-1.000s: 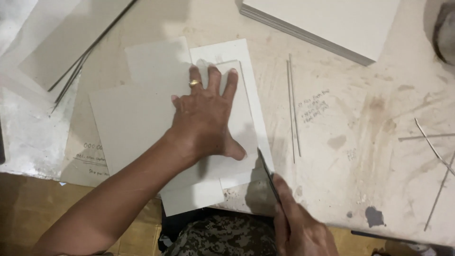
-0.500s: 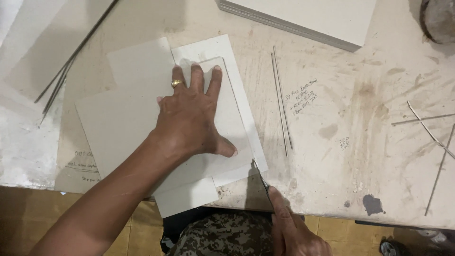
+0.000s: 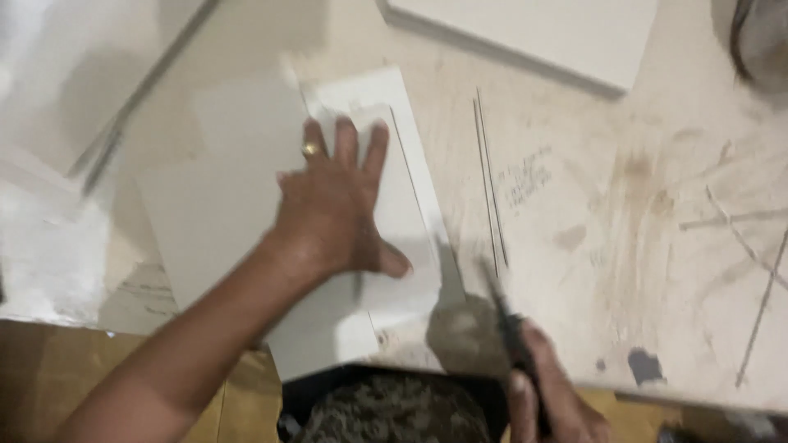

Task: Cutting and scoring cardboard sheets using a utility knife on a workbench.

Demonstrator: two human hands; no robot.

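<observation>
left hand [image 3: 336, 209] flat on white card [image 3: 402, 205] | right hand [image 3: 550, 394] grips dark blade [image 3: 501, 312]

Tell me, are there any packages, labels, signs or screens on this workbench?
No packages, labels, signs or screens.
Handwritten notes: small dark pencilled scribbles straight on the pale tabletop, right of two thin rods.
More scribbles: on the near left edge, beside the white sheets under the left hand.

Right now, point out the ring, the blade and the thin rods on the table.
ring [image 3: 310, 149], head view, on the gold band on the left hand's finger.
blade [image 3: 497, 294], head view, on the dark, blurred blade above the right hand.
thin rods [image 3: 486, 168], head view, midway along the pair.
</observation>
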